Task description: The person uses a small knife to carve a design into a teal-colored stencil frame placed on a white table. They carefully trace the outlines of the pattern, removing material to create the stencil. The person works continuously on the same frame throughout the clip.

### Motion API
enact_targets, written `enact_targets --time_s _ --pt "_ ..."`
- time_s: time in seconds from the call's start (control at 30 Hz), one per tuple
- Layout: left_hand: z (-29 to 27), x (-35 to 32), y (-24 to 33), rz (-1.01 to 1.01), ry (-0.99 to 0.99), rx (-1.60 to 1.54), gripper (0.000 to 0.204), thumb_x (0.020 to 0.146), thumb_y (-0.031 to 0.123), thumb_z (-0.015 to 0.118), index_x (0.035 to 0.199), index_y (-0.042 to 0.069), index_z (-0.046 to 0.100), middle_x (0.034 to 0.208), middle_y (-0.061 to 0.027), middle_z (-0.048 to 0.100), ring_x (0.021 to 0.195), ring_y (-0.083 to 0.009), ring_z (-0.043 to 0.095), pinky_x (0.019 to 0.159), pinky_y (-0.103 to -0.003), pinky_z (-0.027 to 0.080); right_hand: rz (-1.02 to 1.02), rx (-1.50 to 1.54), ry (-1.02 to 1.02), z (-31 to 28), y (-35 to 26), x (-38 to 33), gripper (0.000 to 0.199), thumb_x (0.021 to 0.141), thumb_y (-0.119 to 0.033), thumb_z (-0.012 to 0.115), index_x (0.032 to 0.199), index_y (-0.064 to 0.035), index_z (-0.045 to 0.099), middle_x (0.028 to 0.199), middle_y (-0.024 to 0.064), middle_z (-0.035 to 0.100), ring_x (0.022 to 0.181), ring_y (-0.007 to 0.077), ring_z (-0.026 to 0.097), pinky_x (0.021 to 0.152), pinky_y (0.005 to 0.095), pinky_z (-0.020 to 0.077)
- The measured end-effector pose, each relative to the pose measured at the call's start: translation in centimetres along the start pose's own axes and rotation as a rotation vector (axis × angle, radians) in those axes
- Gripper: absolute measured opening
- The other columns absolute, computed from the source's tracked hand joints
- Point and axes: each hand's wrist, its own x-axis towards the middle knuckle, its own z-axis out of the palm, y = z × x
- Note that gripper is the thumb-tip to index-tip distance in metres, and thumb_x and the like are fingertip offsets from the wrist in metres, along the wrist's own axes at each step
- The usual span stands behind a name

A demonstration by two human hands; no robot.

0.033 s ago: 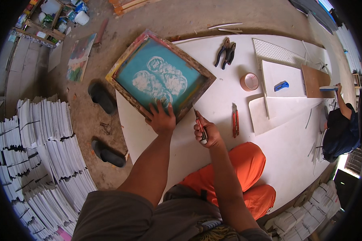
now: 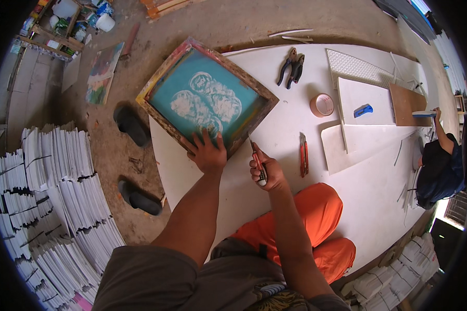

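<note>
A screen-printing frame (image 2: 258, 120), wooden and paint-stained, lies tilted on a large white board (image 2: 233, 192). Its teal panel (image 2: 238, 83) carries white patches shaped like soles. My left hand (image 2: 208, 155) rests with fingers spread over the frame's near edge, fingertips on the panel. In my right hand (image 2: 272, 173) is a red utility knife (image 2: 262, 177), blade out and pointing away, close to the frame's near right side. Another red utility knife (image 2: 303, 155) lies on the board to the right. Beyond it sits a roll of tan tape (image 2: 322, 105).
Two pliers (image 2: 290, 67) lie at the board's far side. At right, a blue cutter (image 2: 364, 111) rests on white sheets (image 2: 358, 90) beside a brown panel (image 2: 404, 106). Another person (image 2: 441, 166) works at far right. Black slippers (image 2: 131, 126) and bundled stacks (image 2: 62, 197) are at left.
</note>
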Motion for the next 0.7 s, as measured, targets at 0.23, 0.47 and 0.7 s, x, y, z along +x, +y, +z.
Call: enact_targets --time_s 0.23,0.47,0.7 --pt "-0.1 0.1 -0.2 -0.019 -0.034 0.026 0.072 0.106 0.068 0.030 0.159 0.022 0.042 0.167 -0.0199 0.032 0.159 -0.0495 0.000 0.118 -0.070 0.023 -0.547 -1.308 0.370 1.6 1.0 -1.9 0.042 0.105 -0.023 0.059 0.147 -0.0201 0.061 0.079 0.0119 0.068 0.067 0.0312 0.066 0.064 0.0464 0.0545" --pt "-0.7 0.2 0.0 -0.040 -0.065 -0.008 0.072 0.106 0.068 0.029 0.159 0.022 0.042 0.168 -0.0189 0.030 0.160 -0.0490 -0.001 0.118 -0.070 0.022 -0.735 -1.707 0.435 2.1 1.9 -1.4 0.042 0.100 -0.020 0.064 0.142 -0.0198 0.064 0.092 0.0266 0.070 0.091 0.0488 0.069 0.082 0.0572 0.0548" --pt "-0.6 0.2 0.0 -0.044 -0.083 0.022 0.072 0.106 0.068 0.029 0.160 0.022 0.041 0.168 -0.0180 0.030 0.160 -0.0489 -0.001 0.119 -0.069 0.022 -0.753 -1.826 0.488 2.9 2.1 -1.6 0.041 0.101 -0.017 0.062 0.142 -0.0155 0.064 0.086 0.0252 0.071 0.083 0.0474 0.068 0.076 0.0564 0.0538"
